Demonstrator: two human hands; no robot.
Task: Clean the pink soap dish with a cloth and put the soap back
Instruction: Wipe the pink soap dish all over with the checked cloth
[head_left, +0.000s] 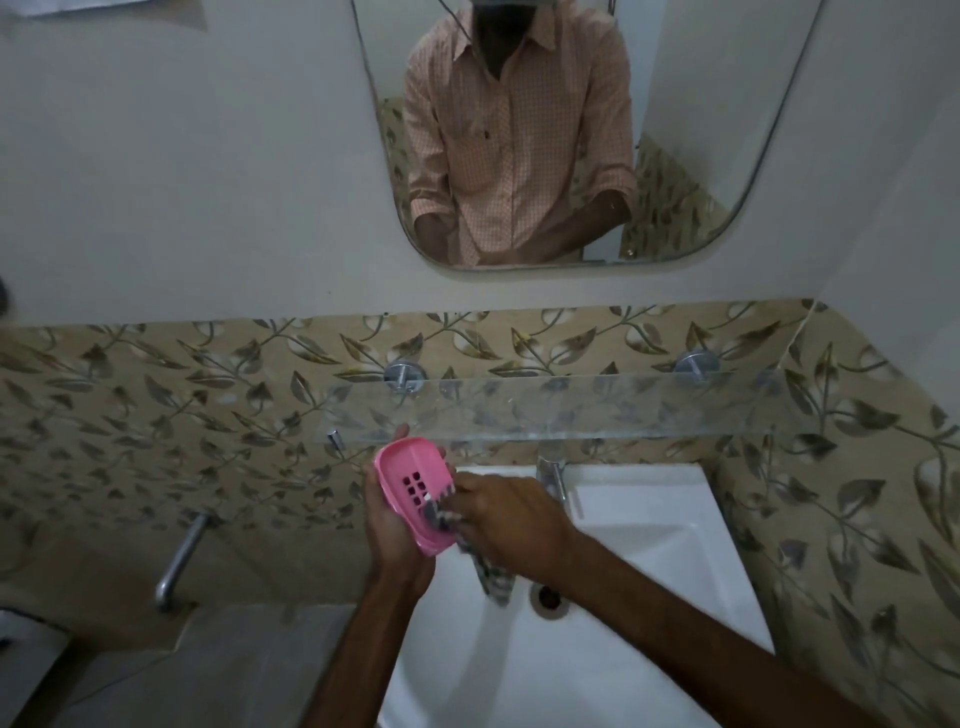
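Note:
My left hand (387, 525) holds the pink soap dish (410, 478) from below, tilted with its slotted inside facing me, above the left rim of the white sink (649, 545). My right hand (511, 519) grips a checked grey-and-white cloth (485, 566) and presses it against the dish's lower right inside. The cloth's loose end hangs down over the basin. No soap is visible anywhere in view.
A glass shelf (571, 410) on metal pegs runs along the leaf-patterned tiles just above the hands. A chrome faucet (553, 475) stands behind the sink, whose drain (548, 597) lies below the cloth. A metal tap (179, 558) sticks out of the wall at left. A mirror (571, 130) hangs above.

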